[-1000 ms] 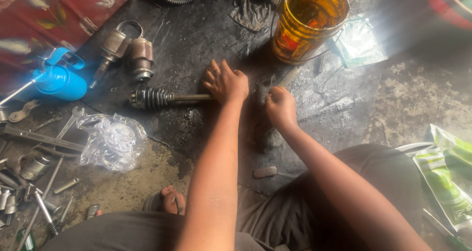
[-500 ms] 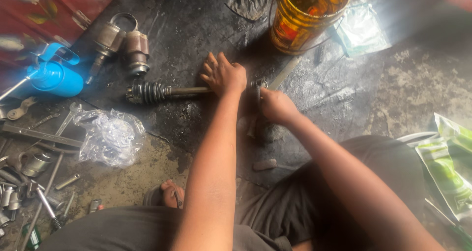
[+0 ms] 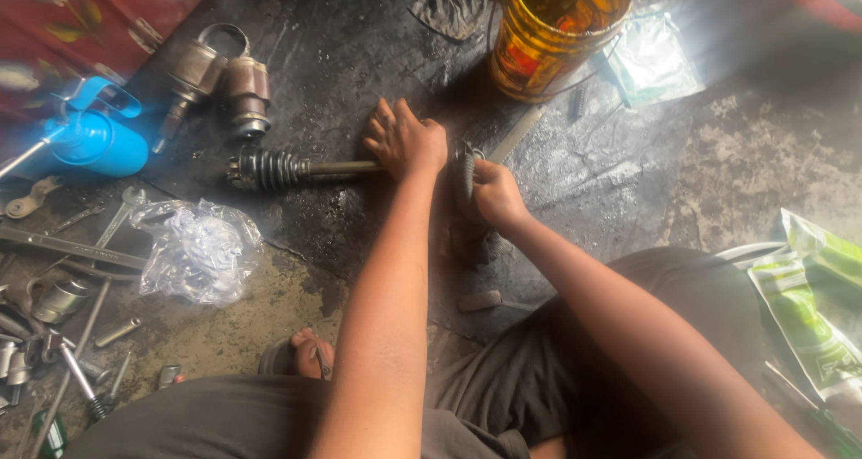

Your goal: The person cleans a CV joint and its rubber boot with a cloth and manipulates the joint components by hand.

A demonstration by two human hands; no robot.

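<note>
Left hand [image 3: 406, 142] clamps down on the axle shaft [image 3: 296, 167] lying on oily floor, right hand [image 3: 492, 192] closed gripping its joint end just beside; mid-disassembly, next likely needs firm pull.

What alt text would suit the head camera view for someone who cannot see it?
A person's left hand presses on a drive shaft with a ribbed rubber boot, lying on a dark, oily floor, while the right hand grips its geared end. An amber bucket, blue bottle and scattered tools surround them.
</note>
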